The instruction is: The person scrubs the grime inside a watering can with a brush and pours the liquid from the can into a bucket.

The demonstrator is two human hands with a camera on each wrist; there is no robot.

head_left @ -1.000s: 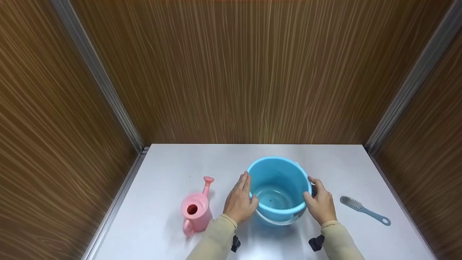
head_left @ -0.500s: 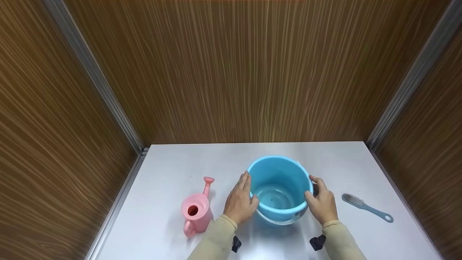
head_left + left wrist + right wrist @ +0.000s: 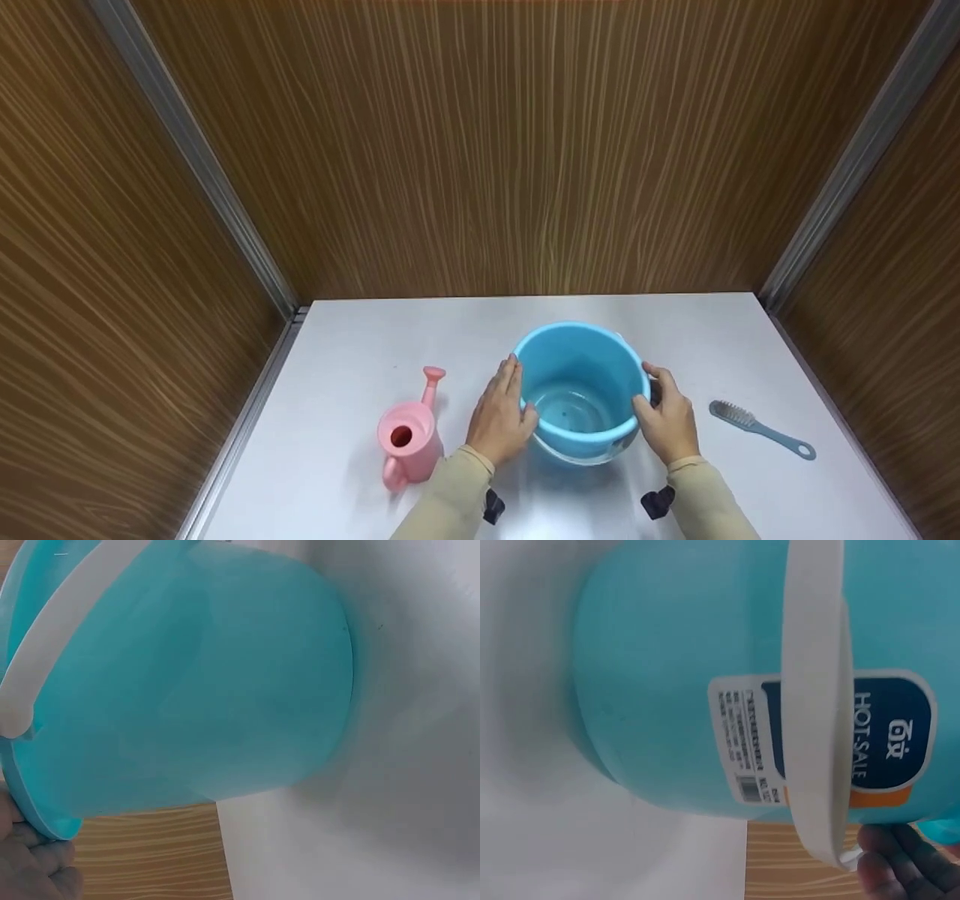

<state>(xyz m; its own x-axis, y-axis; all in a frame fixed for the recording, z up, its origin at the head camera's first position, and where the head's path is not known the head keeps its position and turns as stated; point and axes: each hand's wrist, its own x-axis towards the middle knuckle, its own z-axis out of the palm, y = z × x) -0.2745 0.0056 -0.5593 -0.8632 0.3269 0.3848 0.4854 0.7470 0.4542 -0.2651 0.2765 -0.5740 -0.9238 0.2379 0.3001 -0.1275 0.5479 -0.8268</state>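
Observation:
A light blue bucket [image 3: 577,356] stands upright between both hands, with nothing inside. My left hand [image 3: 496,421] grips its left rim, thumb on the near side and fingers laid along the outer wall. At the opposite rim, my right hand [image 3: 667,421] pinches the edge, its thumb toward the inside and fingers outside. The white carrying handle [image 3: 56,630] hangs down the side nearest me. In the right wrist view that handle crosses a dark blue and white label [image 3: 892,735]. The bucket's base is right at the white tabletop.
To the left on the white table [image 3: 337,345] stands a pink watering can [image 3: 411,442], spout pointing away. A blue-grey brush [image 3: 761,429] lies at the right, bristles facing up. Brown wood-grain panels [image 3: 480,150] enclose the back and both sides.

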